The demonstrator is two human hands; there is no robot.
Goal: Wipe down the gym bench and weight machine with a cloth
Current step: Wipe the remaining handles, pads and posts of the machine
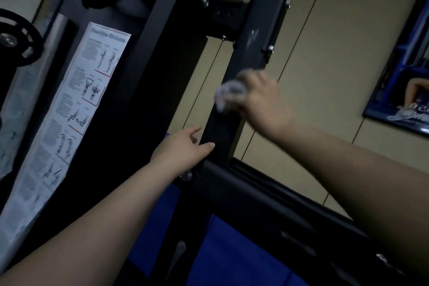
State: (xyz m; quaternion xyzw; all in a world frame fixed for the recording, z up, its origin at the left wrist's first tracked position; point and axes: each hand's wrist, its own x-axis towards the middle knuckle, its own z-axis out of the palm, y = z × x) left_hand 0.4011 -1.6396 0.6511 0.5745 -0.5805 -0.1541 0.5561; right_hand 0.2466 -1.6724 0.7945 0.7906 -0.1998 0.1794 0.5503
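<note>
Step in hand: wiping the weight machine, at its dark upright post (246,58). Right hand (262,102), blurred, fingers curled round a crumpled white cloth (228,93), presses it to the post's face about midway up. Left hand (185,148), lower on the post, fingers relaxed and straight, thumb and fingertips touching the post's edge, gripping nothing. Bench: cannot tell which part, if any, is it. Next move, by judgement: run the cloth along the rest of the post, then onto the round bar (267,195) that meets the post at its foot; the left hand lies in the cloth's downward path and would need to shift. Bolts (270,48) near the post's top could snag the cloth. Left of the post: black frame panel, exercise chart (76,109), pulley wheel (21,42). Right of the post: beige wall, framed poster (404,72). Below the post: blue padding (232,251).
</note>
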